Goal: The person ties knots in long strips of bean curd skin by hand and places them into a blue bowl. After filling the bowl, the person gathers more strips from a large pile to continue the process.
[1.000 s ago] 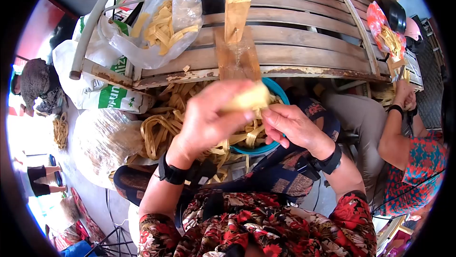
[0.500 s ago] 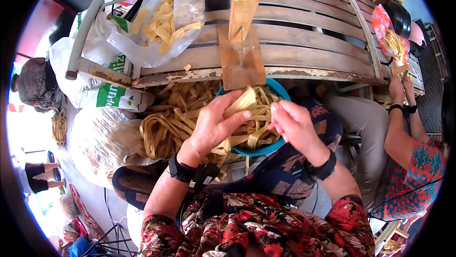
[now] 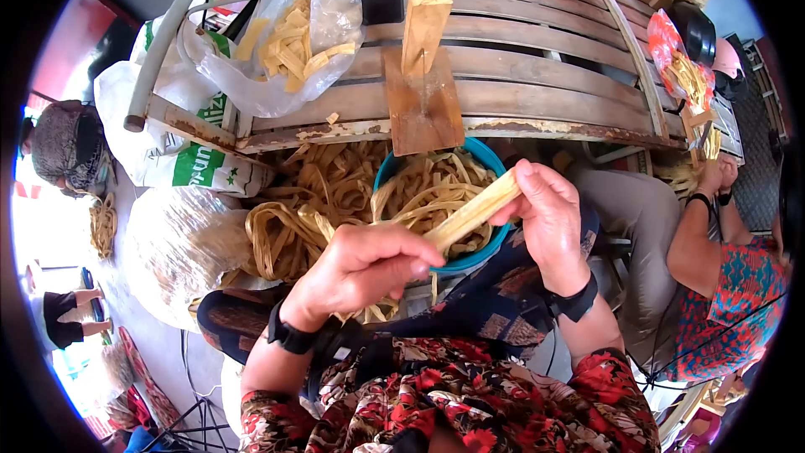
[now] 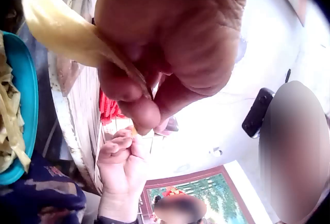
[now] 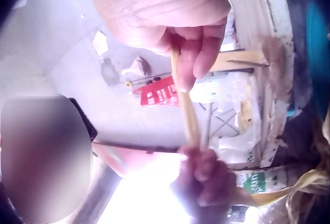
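A flat pale-yellow strip is stretched at a slant between the two hands, above a teal basin of similar strips. The left hand pinches its lower end between thumb and fingers; in the left wrist view a yellow strip also runs out past that hand. The right hand pinches the upper end, and the right wrist view shows the strip running down from its fingers.
Behind the basin stands a slatted bench with a wooden block on a board. A plastic bag of cut pieces lies at its left. Loose strips heap left of the basin. Another person sits at the right.
The hands have moved apart, the right one up and to the right, the left one down and to the left. The strip, earlier bunched at the left hand, now spans between them.
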`<control>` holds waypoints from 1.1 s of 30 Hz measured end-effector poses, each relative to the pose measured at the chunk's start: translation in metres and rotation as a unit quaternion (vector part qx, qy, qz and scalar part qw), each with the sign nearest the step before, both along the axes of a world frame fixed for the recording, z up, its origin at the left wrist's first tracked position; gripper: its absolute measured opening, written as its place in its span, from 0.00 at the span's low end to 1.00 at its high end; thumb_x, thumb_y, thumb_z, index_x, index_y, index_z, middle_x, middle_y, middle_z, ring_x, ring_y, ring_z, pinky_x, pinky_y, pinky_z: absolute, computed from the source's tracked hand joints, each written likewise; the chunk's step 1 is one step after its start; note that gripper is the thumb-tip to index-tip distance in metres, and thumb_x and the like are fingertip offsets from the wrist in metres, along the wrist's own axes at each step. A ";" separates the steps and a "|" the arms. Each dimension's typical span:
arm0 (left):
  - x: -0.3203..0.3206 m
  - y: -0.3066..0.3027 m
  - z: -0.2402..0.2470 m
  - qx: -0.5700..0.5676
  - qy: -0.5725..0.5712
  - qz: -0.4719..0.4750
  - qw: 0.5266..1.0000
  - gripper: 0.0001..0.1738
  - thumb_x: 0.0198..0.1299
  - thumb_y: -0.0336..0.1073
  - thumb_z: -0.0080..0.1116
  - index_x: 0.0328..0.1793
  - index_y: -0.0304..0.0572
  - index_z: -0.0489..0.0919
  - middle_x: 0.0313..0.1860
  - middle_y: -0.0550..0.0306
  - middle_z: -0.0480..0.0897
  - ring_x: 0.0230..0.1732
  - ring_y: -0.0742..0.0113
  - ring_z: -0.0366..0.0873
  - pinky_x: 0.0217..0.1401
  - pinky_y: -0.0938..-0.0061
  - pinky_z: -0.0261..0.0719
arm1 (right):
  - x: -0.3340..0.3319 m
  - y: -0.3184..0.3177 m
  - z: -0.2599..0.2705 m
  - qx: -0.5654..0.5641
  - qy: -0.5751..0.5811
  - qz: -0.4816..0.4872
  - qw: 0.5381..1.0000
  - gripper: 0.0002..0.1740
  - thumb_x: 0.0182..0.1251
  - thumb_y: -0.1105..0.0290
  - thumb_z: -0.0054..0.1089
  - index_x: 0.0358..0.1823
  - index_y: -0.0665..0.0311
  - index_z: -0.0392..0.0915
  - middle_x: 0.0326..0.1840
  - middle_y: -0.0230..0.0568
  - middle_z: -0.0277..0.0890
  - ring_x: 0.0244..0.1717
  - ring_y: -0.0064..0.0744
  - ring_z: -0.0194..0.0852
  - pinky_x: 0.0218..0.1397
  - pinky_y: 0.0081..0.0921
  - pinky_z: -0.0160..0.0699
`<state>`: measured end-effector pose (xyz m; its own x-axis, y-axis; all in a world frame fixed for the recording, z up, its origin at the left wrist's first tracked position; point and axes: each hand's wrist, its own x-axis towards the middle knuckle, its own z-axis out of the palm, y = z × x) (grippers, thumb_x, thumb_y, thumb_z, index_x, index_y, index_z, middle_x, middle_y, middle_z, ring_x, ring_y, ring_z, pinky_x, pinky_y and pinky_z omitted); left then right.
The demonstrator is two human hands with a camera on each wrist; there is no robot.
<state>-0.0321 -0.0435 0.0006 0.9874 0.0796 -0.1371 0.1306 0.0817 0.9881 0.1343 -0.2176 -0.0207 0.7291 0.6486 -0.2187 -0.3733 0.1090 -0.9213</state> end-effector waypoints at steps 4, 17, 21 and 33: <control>0.008 0.007 -0.002 0.023 0.127 0.019 0.991 0.21 0.62 0.49 0.57 0.45 0.37 0.82 0.33 0.58 0.81 0.35 0.73 0.76 0.39 0.77 0.74 | -0.037 -0.002 0.033 0.086 -0.097 0.067 0.989 0.15 0.73 0.66 0.45 0.42 0.73 0.74 0.36 0.49 0.80 0.33 0.35 0.82 0.40 0.25 0.81; 0.011 -0.033 0.035 -0.304 -0.009 0.060 0.951 0.17 0.52 0.22 0.61 0.49 0.32 0.73 0.40 0.52 0.81 0.40 0.64 0.81 0.38 0.71 0.82 | -0.054 -0.005 0.029 0.054 -0.119 0.167 0.977 0.13 0.72 0.66 0.49 0.32 0.67 0.73 0.23 0.27 0.70 0.20 0.13 0.66 0.21 0.12 0.66; 0.011 -0.027 0.008 -0.120 -0.039 0.155 0.980 0.11 0.53 0.20 0.59 0.44 0.33 0.78 0.34 0.59 0.81 0.37 0.76 0.78 0.40 0.81 0.77 | -0.056 -0.002 0.011 0.044 -0.145 0.080 0.985 0.09 0.67 0.69 0.57 0.41 0.65 0.70 0.29 0.26 0.69 0.22 0.09 0.61 0.23 0.11 0.61; 0.012 -0.018 -0.020 -0.313 0.027 0.166 0.935 0.13 0.50 0.20 0.56 0.44 0.36 0.74 0.31 0.59 0.80 0.33 0.73 0.78 0.38 0.82 0.75 | -0.054 0.001 0.014 0.155 0.260 0.173 0.937 0.23 0.63 0.80 0.52 0.60 0.67 0.64 0.41 0.40 0.76 0.17 0.08 0.59 0.15 0.09 0.53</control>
<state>-0.0202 -0.0612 -0.0197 0.9130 0.2670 -0.3084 0.0441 0.6870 0.7253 0.0805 -0.2168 -0.0068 0.3106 0.9177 -0.2478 -0.8261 0.1316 -0.5480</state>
